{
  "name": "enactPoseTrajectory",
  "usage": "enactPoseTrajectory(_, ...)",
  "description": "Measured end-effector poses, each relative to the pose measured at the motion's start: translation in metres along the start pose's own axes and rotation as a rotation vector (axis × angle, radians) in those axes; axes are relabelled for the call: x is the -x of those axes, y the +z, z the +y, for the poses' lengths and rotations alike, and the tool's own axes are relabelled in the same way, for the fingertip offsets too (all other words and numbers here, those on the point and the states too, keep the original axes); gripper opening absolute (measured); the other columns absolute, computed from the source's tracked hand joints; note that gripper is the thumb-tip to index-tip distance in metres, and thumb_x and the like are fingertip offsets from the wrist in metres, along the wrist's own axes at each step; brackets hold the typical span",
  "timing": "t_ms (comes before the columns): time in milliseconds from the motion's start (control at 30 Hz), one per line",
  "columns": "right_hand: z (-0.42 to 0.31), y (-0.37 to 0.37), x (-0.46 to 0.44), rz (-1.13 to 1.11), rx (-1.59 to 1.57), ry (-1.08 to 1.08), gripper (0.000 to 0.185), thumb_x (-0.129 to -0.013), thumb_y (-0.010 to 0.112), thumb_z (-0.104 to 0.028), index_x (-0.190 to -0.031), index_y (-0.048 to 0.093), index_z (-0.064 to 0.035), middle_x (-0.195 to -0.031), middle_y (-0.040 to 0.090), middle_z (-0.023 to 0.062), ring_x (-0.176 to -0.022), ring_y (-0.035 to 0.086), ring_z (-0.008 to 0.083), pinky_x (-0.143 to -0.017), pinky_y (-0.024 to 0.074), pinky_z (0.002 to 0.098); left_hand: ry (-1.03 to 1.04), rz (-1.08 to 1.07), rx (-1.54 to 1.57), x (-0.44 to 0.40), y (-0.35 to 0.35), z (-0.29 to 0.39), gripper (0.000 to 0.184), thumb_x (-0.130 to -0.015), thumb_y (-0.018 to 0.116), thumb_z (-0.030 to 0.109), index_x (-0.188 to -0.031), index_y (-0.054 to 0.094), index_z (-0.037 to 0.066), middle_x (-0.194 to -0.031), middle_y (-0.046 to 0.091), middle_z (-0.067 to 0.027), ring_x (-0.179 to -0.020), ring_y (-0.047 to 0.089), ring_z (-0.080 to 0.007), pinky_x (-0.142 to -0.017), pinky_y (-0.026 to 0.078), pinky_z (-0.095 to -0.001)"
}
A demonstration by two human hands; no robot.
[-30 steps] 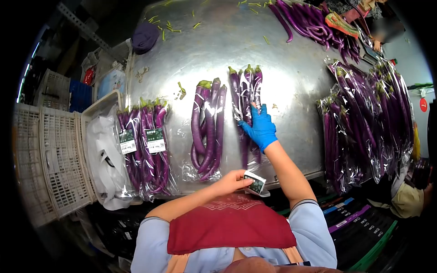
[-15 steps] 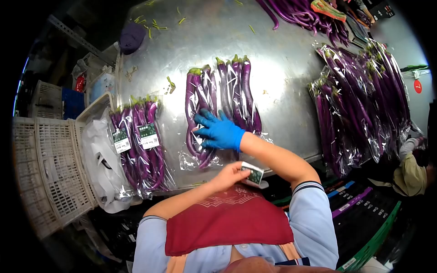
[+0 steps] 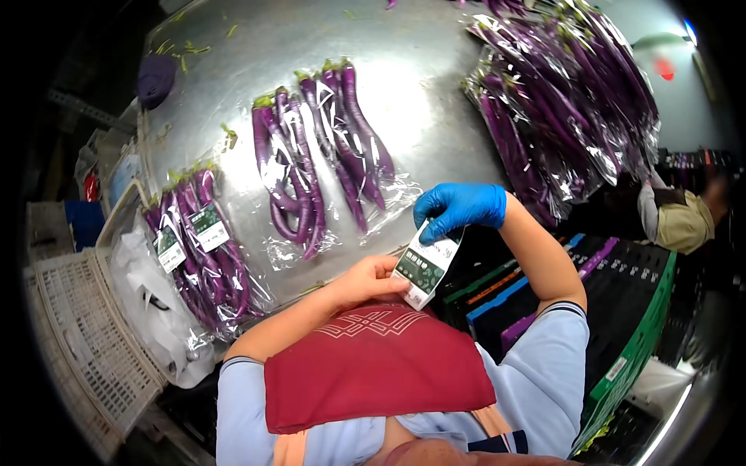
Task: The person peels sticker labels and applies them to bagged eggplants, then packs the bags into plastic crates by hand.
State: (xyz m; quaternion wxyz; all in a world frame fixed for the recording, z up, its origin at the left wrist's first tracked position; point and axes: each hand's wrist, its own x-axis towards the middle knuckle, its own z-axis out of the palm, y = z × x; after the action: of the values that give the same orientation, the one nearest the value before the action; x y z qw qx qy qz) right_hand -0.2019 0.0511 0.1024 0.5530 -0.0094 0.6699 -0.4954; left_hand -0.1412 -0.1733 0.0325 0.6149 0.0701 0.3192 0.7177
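Bare and closed, my left hand [image 3: 371, 281] holds the lower left edge of a stack of green and white labels [image 3: 420, 273] close to the apron. My right hand [image 3: 460, 211], in a blue glove, pinches the top of the labels with thumb and fingers. Beyond them on the metal table lie two unlabelled clear bags of long purple eggplants, a left one [image 3: 289, 175] and a right one [image 3: 342, 140]. Farther left, labelled bags of eggplants [image 3: 203, 248] lie side by side near the table's edge.
A large pile of bagged eggplants [image 3: 563, 109] covers the table's right side. White plastic bags [image 3: 155, 299] and a white crate [image 3: 97, 334] stand at the left. Dark crates [image 3: 544, 311] are at the lower right. Another person's sleeve [image 3: 684, 224] shows at the right.
My right hand has left the eggplant bags and come back to the labels, which it now grips. The unlabelled bags lie closer together than before. The view has turned and shifted right.
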Motion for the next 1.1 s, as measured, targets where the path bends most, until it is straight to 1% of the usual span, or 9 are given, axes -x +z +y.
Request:
enactPoseTrajectory(267, 0.032, 0.005, 0.001, 0.129, 0.293, 0.010, 0.021, -0.073, 0.063, -0.019, -0.083, 0.058, -0.0009, -0.072, 0.056, 0.0033, -0.066, 0.051, 0.0097, -0.060, 0.0424, 0.0240, -0.192, -0.028, -0.043, -0.003, -0.001, -0.017, 0.032, -0.082, 0.056, 0.012, -0.109, 0.050, -0.003, -0.099, 0.059, -0.0089, -0.085, 0.057, -0.0132, -0.077, 0.046, -0.0251)
enactPoseTrajectory(400, 0.029, 0.028, -0.011, 0.020, 0.193, -0.065, 0.031, -0.072, 0.063, -0.023, -0.093, 0.056, -0.0013, -0.075, 0.056, 0.0041, -0.070, 0.051, 0.0108, -0.064, 0.0415, 0.0234, -0.026, 0.035, -0.057, -0.017, -0.005, -0.031, 0.038, -0.082, 0.057, 0.015, -0.115, 0.047, -0.001, -0.103, 0.056, -0.0068, -0.090, 0.055, -0.0130, -0.079, 0.045, -0.0273)
enactPoseTrajectory(533, 0.028, 0.025, -0.010, -0.072, 0.154, -0.129, 0.032, -0.075, 0.063, -0.022, -0.095, 0.057, 0.0018, -0.079, 0.057, 0.0036, -0.073, 0.051, 0.0108, -0.067, 0.0414, 0.0230, -0.027, 0.043, -0.216, -0.016, -0.011, -0.032, 0.029, -0.083, 0.055, 0.017, -0.105, 0.055, -0.003, -0.094, 0.060, -0.0064, -0.083, 0.055, -0.0115, -0.074, 0.045, -0.0261)
enactPoseTrajectory(733, 0.063, -0.012, 0.021, -0.121, 0.078, 0.104, 0.025, -0.072, 0.067, -0.017, -0.087, 0.062, 0.0031, -0.073, 0.061, 0.0035, -0.066, 0.053, 0.0085, -0.062, 0.0435, 0.0228, -0.118, 0.100, -0.277, 0.005, -0.022, -0.049, 0.025, -0.083, 0.056, 0.015, -0.100, 0.058, -0.004, -0.087, 0.061, -0.0053, -0.077, 0.055, -0.0091, -0.068, 0.044, -0.0218)
enactPoseTrajectory(867, 0.069, -0.015, 0.029, 0.251, 0.105, 0.157, 0.021, -0.071, 0.067, -0.015, -0.082, 0.061, 0.0022, -0.070, 0.058, 0.0038, -0.065, 0.053, 0.0096, -0.063, 0.0436, 0.0240, -0.193, 0.108, -0.182, 0.005, -0.022, -0.052, 0.023, -0.082, 0.058, 0.014, -0.097, 0.058, -0.004, -0.090, 0.061, -0.0068, -0.078, 0.057, -0.0096, -0.070, 0.045, -0.0217)
enactPoseTrajectory(900, 0.076, -0.017, 0.023, 0.285, 0.126, 0.153, 0.026, -0.072, 0.066, -0.019, -0.089, 0.059, 0.0000, -0.076, 0.060, 0.0067, -0.070, 0.056, 0.0157, -0.067, 0.0449, 0.0284, -0.184, 0.088, -0.150, 0.006, -0.018, -0.048, 0.024, -0.082, 0.058, 0.014, -0.097, 0.057, -0.004, -0.090, 0.061, -0.0080, -0.078, 0.057, -0.0106, -0.070, 0.046, -0.0224)
enactPoseTrajectory(1000, 0.103, -0.005, -0.002, 0.787, 0.861, -0.171, 0.031, -0.073, 0.063, -0.023, -0.097, 0.056, -0.0038, -0.086, 0.059, 0.0102, -0.078, 0.057, 0.0248, -0.071, 0.0451, 0.0334, -0.157, 0.066, -0.067, 0.004, -0.015, -0.048, 0.024, -0.082, 0.057, 0.013, -0.097, 0.056, -0.005, -0.090, 0.061, -0.0095, -0.078, 0.058, -0.0126, -0.071, 0.047, -0.0243)
enactPoseTrajectory(1033, 0.078, 0.009, 0.001, 0.818, 0.970, -0.159, 0.033, -0.074, 0.060, -0.025, -0.101, 0.054, -0.0064, -0.094, 0.056, 0.0123, -0.085, 0.054, 0.0312, -0.074, 0.0444, 0.0368, -0.147, 0.063, -0.042, 0.002, -0.015, -0.048, 0.024, -0.082, 0.057, 0.013, -0.097, 0.056, -0.005, -0.090, 0.061, -0.0098, -0.079, 0.058, -0.0132, -0.072, 0.047, -0.0249)
enactPoseTrajectory(1100, 0.065, 0.036, -0.003, 0.799, 0.814, -0.393, 0.027, -0.076, 0.060, -0.020, -0.097, 0.054, -0.0047, -0.095, 0.056, 0.0130, -0.082, 0.056, 0.0290, -0.072, 0.0451, 0.0340, -0.155, 0.176, 0.077, 0.000, -0.012, -0.044, 0.024, -0.083, 0.055, 0.014, -0.098, 0.055, -0.004, -0.090, 0.061, -0.0106, -0.080, 0.059, -0.0160, -0.073, 0.047, -0.0286)
